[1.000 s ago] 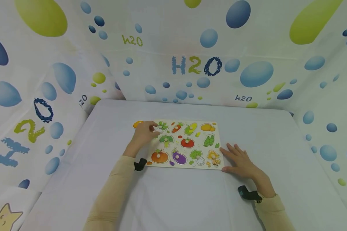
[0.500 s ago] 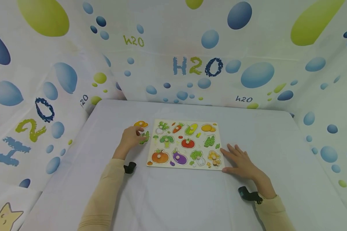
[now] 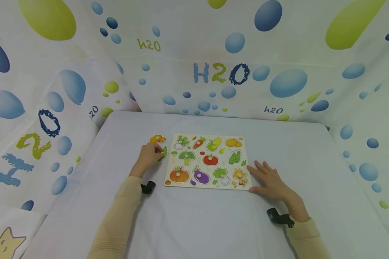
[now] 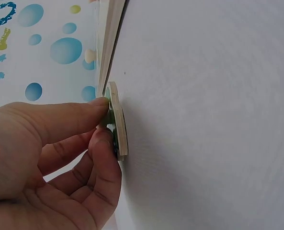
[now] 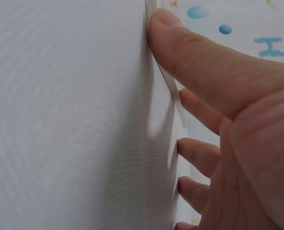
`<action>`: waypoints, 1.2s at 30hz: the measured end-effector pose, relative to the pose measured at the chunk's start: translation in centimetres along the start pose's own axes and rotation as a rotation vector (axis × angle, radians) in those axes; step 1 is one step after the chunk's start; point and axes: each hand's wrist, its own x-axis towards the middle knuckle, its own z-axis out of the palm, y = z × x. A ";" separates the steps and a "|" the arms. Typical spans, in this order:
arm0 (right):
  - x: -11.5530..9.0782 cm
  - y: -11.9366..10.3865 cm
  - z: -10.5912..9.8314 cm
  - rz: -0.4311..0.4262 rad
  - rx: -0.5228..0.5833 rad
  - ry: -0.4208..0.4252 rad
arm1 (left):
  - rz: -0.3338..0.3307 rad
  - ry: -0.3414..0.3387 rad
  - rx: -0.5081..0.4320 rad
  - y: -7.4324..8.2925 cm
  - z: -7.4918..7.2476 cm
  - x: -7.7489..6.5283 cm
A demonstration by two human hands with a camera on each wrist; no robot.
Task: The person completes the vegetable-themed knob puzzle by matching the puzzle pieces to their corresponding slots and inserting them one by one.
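Note:
My left hand (image 3: 149,155) is just left of the puzzle board (image 3: 194,160), thumb and fingers pinching a green vegetable puzzle piece (image 3: 165,150). In the left wrist view the thin wooden edge of this green piece (image 4: 121,132) shows, close over the white cloth, its picture side toward the palm. Part of it is hidden behind the fingers. My right hand (image 3: 270,181) rests at the board's right edge, fingers spread; in the right wrist view its thumb (image 5: 180,43) touches the board's edge (image 5: 168,79). The board carries pictures of vegetables, several with small knobs.
A loose orange-yellow puzzle piece (image 3: 157,139) lies beyond my left hand. On the board sit a white radish piece (image 3: 181,142), a tomato (image 3: 210,160) and an eggplant (image 3: 201,176). The white cloth (image 3: 201,219) covers the table, with a printed curtain (image 3: 194,43) behind.
My left hand has left the radish at the board's upper left corner and moved left to the green piece. Its fingers have since closed on that piece. The right hand stays put.

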 end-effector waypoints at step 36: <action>0.0 0.2 0.1 -0.004 -0.004 0.008 | 0.136 -0.016 -0.005 7.3 -0.1 0.7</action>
